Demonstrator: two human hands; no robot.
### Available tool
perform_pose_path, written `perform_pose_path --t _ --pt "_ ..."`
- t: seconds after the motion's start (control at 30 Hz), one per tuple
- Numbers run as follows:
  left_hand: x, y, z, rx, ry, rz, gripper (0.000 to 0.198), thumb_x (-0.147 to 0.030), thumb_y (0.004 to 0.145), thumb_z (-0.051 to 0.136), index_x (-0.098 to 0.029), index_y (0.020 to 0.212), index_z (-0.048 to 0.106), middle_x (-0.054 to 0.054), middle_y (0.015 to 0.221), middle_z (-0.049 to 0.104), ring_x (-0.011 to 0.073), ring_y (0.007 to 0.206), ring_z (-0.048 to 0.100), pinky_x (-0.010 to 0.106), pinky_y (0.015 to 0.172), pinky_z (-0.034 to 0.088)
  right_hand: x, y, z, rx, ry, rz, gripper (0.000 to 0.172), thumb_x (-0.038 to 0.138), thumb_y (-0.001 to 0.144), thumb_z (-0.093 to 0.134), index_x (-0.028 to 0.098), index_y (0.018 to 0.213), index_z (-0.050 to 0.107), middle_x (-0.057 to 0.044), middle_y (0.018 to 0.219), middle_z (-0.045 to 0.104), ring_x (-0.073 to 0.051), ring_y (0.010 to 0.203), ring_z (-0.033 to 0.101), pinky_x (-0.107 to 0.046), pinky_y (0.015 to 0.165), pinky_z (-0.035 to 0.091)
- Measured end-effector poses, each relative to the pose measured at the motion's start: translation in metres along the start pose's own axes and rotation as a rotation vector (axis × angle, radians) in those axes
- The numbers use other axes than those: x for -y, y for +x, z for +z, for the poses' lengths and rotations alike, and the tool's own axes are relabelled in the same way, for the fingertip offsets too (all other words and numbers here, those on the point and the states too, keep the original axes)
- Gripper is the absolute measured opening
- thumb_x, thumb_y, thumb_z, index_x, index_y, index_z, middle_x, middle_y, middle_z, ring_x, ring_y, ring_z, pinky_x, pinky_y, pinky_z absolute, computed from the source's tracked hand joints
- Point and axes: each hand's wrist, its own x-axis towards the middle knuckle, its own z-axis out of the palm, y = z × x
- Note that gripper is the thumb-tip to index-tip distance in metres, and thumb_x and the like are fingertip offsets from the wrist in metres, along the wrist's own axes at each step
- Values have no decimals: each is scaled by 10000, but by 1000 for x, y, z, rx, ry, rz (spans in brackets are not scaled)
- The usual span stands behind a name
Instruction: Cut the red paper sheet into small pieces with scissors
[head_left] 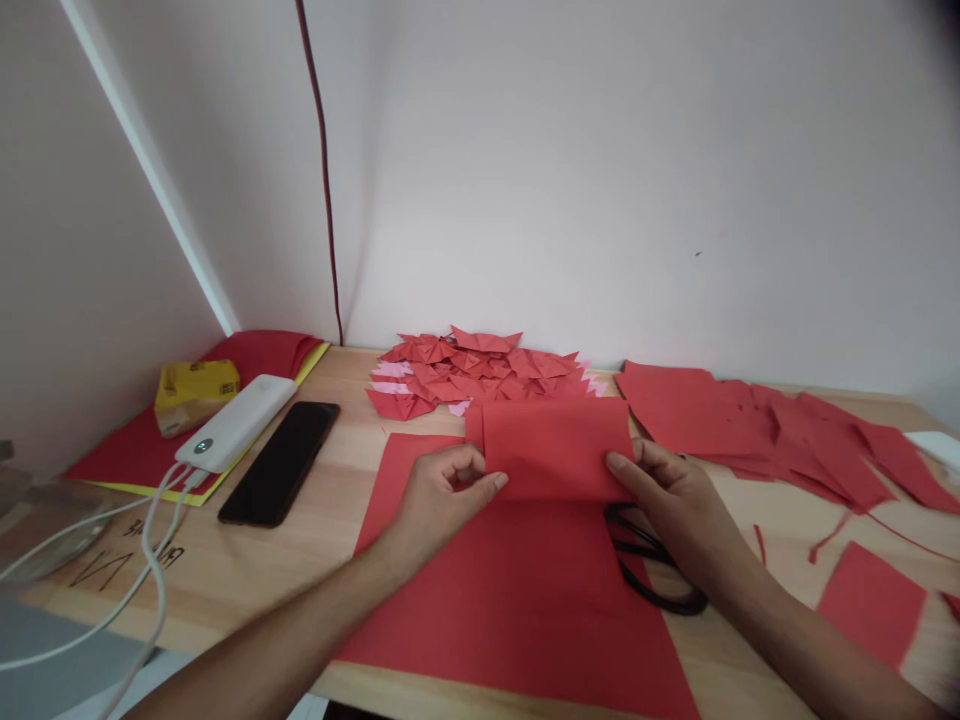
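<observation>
Over the desk (315,505), my left hand (448,490) and right hand (666,490) pinch red paper (555,450) above a big red sheet (540,605). If a pinch slips, I think the paper could bend crooked. Black loops (671,603) at its five o'clock might snag my right hand. Folded papers (491,370) crowd eleven o'clock; the desk's edge is near six; eight has room.

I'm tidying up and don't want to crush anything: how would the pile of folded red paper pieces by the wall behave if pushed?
The pile of folded red paper pieces would probably slide apart, being loosely overlapped. It's likely light, looking like thin paper. The protruding points could bend easily.
</observation>
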Motion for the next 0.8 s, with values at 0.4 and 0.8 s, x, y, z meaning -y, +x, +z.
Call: perform_pose_path --t 0.4,0.8 --pt "-3 -1 1 -6 -21 -22 344 -343 754 678 -177 592 424 -63 570 343 75 537 302 209 502 241 0 0 0 1 5 33 303 495 820 625 205 738 592 1 709 622 -157 625 543 -266 567 469" --pt "-2 -1 2 -2 -31 12 347 -333 769 668 -187 605 400 -73 563 320 71 519 270 213 492 214 3 -2 2 -4 8 53 313 500 823 614 215 709 550 -1 681 583 -149 590 506 -260 532 456"
